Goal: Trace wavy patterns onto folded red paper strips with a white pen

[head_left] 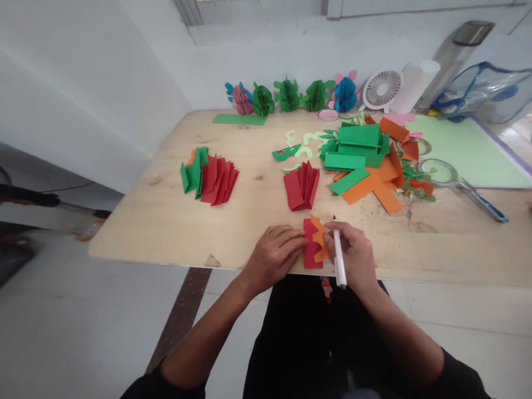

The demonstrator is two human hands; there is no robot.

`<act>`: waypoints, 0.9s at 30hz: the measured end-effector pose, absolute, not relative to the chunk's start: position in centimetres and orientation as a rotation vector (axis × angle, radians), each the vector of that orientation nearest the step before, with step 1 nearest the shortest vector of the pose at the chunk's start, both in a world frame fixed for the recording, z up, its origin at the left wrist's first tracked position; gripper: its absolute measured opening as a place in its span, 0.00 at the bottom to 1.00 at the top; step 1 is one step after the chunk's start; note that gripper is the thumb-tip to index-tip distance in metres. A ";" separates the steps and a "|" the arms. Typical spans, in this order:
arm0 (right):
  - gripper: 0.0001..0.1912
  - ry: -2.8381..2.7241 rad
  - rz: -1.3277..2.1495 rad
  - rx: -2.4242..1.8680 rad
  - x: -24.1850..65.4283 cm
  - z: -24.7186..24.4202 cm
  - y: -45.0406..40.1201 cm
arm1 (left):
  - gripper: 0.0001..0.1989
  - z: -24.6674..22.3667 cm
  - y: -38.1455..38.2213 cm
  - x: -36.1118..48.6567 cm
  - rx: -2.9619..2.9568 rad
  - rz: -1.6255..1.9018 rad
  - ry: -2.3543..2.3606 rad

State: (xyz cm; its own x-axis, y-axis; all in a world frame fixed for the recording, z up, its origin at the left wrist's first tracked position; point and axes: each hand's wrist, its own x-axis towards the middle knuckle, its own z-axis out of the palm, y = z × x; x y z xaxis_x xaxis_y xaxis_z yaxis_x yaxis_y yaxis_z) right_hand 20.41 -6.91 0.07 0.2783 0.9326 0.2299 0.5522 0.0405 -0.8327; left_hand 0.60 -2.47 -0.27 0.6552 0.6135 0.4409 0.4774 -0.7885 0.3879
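Note:
Close to the table's front edge lies a folded red paper strip [311, 256], with an orange paper cut-out [320, 238] with a scalloped edge laid over its right part. My left hand [276, 252] rests with its fingers stretched out, tips touching the red strip's left edge. In my right hand [355, 254] is a white marker [339, 257], held between the fingers with its dark tip up and away from the paper. My right fingertips also touch the orange cut-out's right edge.
Folded red papers [302, 187] and a red-and-green stack [219, 180] lie beyond. Green strips [358, 138] and orange scraps [384, 180] pile at right, near a utility knife [484, 199]. Paper honeycomb figures [288, 97] and a small fan [382, 88] line the wall.

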 end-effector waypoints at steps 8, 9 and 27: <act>0.11 -1.126 0.557 -1.632 23.5 0.6 -9.3 | 0.17 2.8 1.2 3.2 2.988 0.265 0.578; 0.11 -1.107 0.553 -1.637 23.7 0.7 -9.5 | 0.18 3.1 1.6 3.7 3.025 0.155 0.521; 0.12 -1.090 0.609 -1.562 23.4 1.0 -11.0 | 0.17 1.9 -2.7 2.9 2.548 0.301 1.501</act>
State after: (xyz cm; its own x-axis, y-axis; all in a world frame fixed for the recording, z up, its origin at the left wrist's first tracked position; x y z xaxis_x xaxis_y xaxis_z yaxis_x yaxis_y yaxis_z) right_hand 23.44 -10.98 1.00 0.4478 0.8799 0.1586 0.3258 0.0046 -0.9454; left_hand 2.91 -2.73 1.87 0.4733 0.8766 0.0874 0.8424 -0.4794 0.2461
